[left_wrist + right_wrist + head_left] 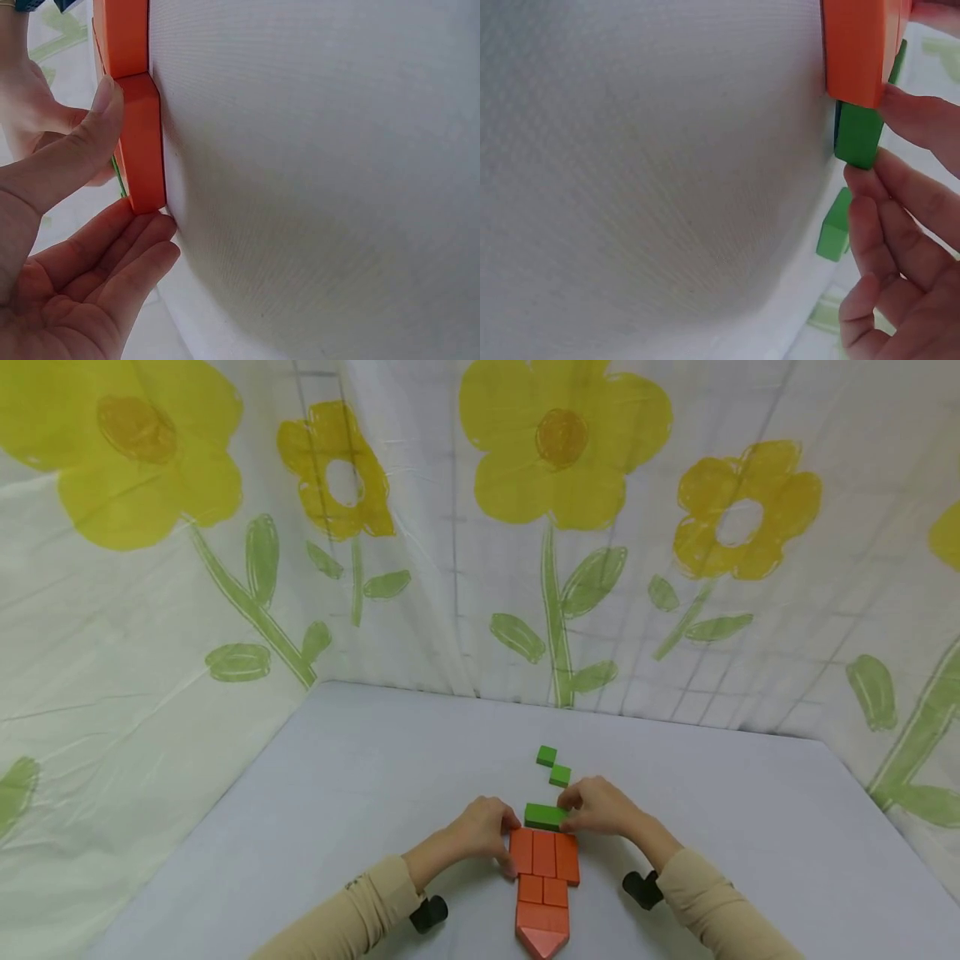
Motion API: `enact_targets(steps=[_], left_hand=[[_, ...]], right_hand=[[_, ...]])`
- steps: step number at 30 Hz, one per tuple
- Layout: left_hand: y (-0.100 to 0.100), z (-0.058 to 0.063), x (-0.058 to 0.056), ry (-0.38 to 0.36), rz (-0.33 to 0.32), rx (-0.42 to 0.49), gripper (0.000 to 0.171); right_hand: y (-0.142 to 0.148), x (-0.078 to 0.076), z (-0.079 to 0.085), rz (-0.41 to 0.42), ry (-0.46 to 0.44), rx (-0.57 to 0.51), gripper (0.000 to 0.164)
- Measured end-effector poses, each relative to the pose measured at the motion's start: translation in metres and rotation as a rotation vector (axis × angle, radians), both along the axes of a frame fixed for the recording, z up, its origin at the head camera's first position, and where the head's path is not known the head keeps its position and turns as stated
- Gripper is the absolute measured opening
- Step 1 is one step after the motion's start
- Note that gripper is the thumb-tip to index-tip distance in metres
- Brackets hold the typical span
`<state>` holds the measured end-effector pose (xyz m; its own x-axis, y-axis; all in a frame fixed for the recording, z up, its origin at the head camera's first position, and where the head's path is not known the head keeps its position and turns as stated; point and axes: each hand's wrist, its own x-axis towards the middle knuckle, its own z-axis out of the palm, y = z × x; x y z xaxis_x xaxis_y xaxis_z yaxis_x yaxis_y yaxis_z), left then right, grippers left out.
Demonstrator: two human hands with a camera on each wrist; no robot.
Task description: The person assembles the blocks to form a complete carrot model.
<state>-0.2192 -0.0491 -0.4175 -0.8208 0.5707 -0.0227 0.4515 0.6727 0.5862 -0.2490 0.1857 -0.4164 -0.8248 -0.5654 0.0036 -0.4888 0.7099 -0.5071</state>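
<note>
Orange blocks lie flat together in a column, with three upright oblong blocks side by side at its wide end. My left hand (486, 828) holds the leftmost oblong orange block (521, 852). In the left wrist view, its thumb lies along the side of that orange block (142, 142) and the fingertips meet its far end. A long green block (543, 815) lies crosswise just behind the orange row. My right hand (600, 806) pinches the right end of this green block (859, 135), the thumb close to the orange corner.
Two small green blocks (559, 775) lie farther back on the white table (420, 752). Nearer the front are smaller orange blocks (555, 891) and a pointed orange triangle (542, 941). A flower-printed curtain (420, 635) hangs behind the table. Black devices (429, 913) sit at both wrists.
</note>
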Motion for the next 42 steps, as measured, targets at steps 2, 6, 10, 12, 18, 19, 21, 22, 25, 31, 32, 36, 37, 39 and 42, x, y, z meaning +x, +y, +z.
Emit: enact_targets(steps=[2,6,10,12,18,19,21,22,25,31,32,36,37,39,42], left_hand=[[0.000,0.000,0.000,0.000,0.001,0.002,0.050],[0.001,-0.001,-0.002,-0.011,0.006,0.006,0.050],[0.002,-0.003,-0.003,-0.030,0.019,0.007,0.050],[0.002,-0.003,-0.003,-0.033,0.019,0.007,0.049],[0.002,-0.002,-0.003,-0.031,0.012,0.003,0.050],[0.002,-0.002,-0.003,-0.033,0.015,0.000,0.050],[0.002,-0.002,-0.003,-0.032,0.017,-0.004,0.051],[0.002,-0.002,-0.002,-0.033,0.019,-0.004,0.051],[0.002,-0.002,-0.002,-0.034,0.019,-0.003,0.051],[0.002,-0.002,-0.002,-0.032,0.016,0.008,0.049],[0.002,-0.003,-0.002,-0.031,0.014,0.009,0.049],[0.001,-0.002,-0.002,-0.025,0.010,0.007,0.049],[0.001,-0.002,-0.002,-0.022,0.008,0.006,0.050],[0.001,-0.002,-0.001,-0.018,0.006,0.003,0.050],[0.001,-0.001,0.000,-0.016,0.007,0.006,0.051]], right_hand=[[0.002,-0.001,-0.001,0.027,-0.009,-0.013,0.025],[0.005,-0.006,-0.002,0.051,-0.044,-0.053,0.020],[0.003,-0.008,-0.005,0.023,-0.060,-0.077,0.014],[0.002,-0.008,-0.007,0.014,-0.058,-0.082,0.013],[-0.001,-0.006,-0.008,0.007,-0.072,-0.094,0.012],[-0.001,-0.005,-0.008,0.005,-0.078,-0.095,0.012],[-0.001,-0.005,-0.007,0.005,-0.083,-0.095,0.011],[-0.002,-0.005,-0.008,0.006,-0.083,-0.094,0.011],[-0.002,-0.006,-0.009,0.017,-0.076,-0.089,0.011],[-0.001,-0.006,-0.010,0.029,-0.080,-0.095,0.010],[-0.001,-0.006,-0.009,0.032,-0.083,-0.094,0.010],[0.000,-0.008,-0.007,-0.009,-0.076,-0.092,0.010],[0.000,-0.009,-0.007,-0.036,-0.063,-0.092,0.010],[0.000,-0.013,-0.005,-0.118,-0.021,-0.088,0.009],[-0.001,-0.020,-0.004,-0.242,0.039,-0.064,0.013]])
